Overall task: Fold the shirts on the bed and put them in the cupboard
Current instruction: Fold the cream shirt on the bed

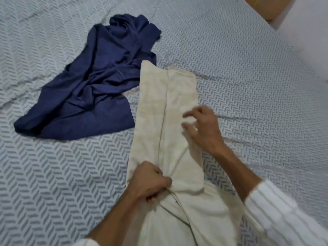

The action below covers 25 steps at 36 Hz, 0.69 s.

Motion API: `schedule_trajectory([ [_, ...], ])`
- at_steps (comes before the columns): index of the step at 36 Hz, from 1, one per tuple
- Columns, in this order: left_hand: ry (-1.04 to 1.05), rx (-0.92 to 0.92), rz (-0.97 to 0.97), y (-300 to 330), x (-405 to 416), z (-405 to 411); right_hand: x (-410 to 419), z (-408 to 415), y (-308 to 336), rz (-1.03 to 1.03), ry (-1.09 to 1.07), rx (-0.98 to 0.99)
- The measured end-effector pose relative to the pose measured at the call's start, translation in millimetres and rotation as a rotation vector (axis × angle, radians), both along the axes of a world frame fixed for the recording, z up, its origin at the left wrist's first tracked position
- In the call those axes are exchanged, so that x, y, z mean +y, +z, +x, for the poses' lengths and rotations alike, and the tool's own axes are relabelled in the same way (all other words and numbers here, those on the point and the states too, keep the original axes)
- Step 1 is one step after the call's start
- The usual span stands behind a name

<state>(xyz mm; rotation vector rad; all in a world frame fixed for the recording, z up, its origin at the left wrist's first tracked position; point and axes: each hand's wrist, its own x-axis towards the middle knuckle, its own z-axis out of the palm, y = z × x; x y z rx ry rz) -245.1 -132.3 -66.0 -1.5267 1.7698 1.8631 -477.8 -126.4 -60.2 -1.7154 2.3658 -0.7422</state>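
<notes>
Left hand (150, 181) gripping cream shirt (170, 107)

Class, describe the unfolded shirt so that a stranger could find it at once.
Start at the bed with its patterned sheet. Left of the cream shirt under the hands lies the navy shirt. It alone is dark, crumpled and untouched.

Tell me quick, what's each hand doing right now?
Left hand: closed, gripping the cream shirt at its near end.
Right hand: open, fingers spread over the cream shirt.
</notes>
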Motion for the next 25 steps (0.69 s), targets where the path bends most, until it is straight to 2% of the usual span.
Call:
schedule_trajectory([
  [4, 0.009, -0.001, -0.026, 4, 5, 0, 101, 26, 15, 0.369, -0.085, -0.146],
  [6, 0.019, -0.006, -0.04, 5, 7, 0, 132, 34, 10, 0.46, -0.111, -0.178],
  [14, 0.131, 0.076, -0.037, 17, 26, 3, 141, 37, -18, 0.308, -0.182, -0.394],
  [19, 0.281, 0.201, -0.097, 25, 56, 25, 141, 38, -11, 0.376, -0.216, -0.416],
  [21, 0.25, 0.241, -0.11, 31, 76, 46, 141, 41, 0, 0.385, -0.208, -0.448],
  [24, 0.1, 0.224, -0.199, 37, 105, 78, 144, 33, 16, 0.372, -0.201, -0.636],
  [25, 0.044, 0.215, -0.251, 41, 114, 88, 151, 32, 23, 0.38, -0.188, -0.628],
])
